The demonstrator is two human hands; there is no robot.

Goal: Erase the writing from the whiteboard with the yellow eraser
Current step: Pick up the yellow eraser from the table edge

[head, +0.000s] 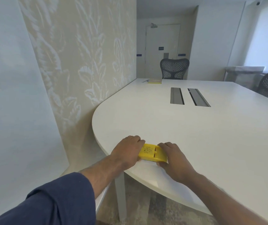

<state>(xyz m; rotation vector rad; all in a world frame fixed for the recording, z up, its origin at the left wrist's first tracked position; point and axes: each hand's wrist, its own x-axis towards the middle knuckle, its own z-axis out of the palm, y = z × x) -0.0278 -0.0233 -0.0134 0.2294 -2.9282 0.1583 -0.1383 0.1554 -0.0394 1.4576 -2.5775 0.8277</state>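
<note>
The yellow eraser (152,153) lies flat on the white table (195,135), close to its curved near edge. My left hand (126,151) grips the eraser's left end and my right hand (174,158) grips its right end. A glossy white surface (8,95) fills the left of the view, possibly the whiteboard; no writing shows on it from here.
A leaf-patterned wall panel (84,54) stands between the white surface and the table. Two cable slots (188,96) sit in the table's middle. A yellow pad (154,81) lies at the far end. Mesh chairs (174,69) stand behind the table and at the right.
</note>
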